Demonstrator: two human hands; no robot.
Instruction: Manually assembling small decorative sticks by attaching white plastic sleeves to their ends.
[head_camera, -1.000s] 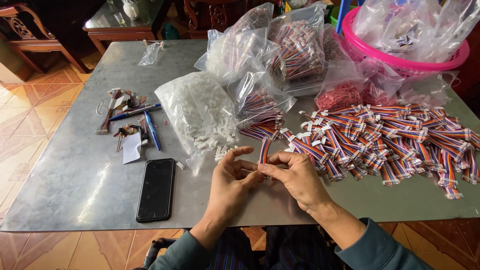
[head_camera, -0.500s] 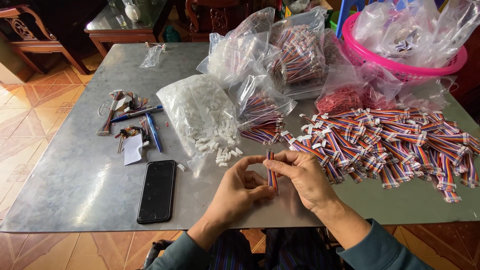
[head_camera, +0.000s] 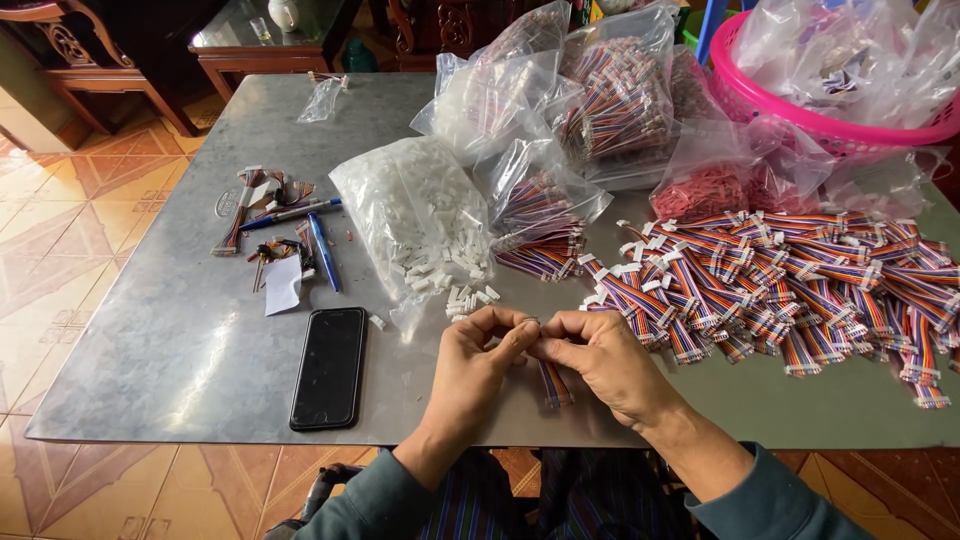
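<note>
Fitting a connector onto a ribbon cable
Left hand (head_camera: 478, 358) and right hand (head_camera: 600, 360) pinch one striped cable (head_camera: 553, 382) above the worktop (head_camera: 180, 340); seating its end likely needs steady alignment

You're doing piecework at home: carved wooden chairs (head_camera: 70, 50) at eleven o'clock, tiled floor (head_camera: 60, 230), grey table (head_camera: 180, 340) heaped with ribbon cables (head_camera: 780, 290) at two

Grey metal table (head_camera: 150, 350) holding a black phone (head_camera: 328, 367), pens (head_camera: 305, 230), plastic bags (head_camera: 420, 215), a pink basket (head_camera: 800, 110) and striped cable bundles (head_camera: 790, 290).
</note>
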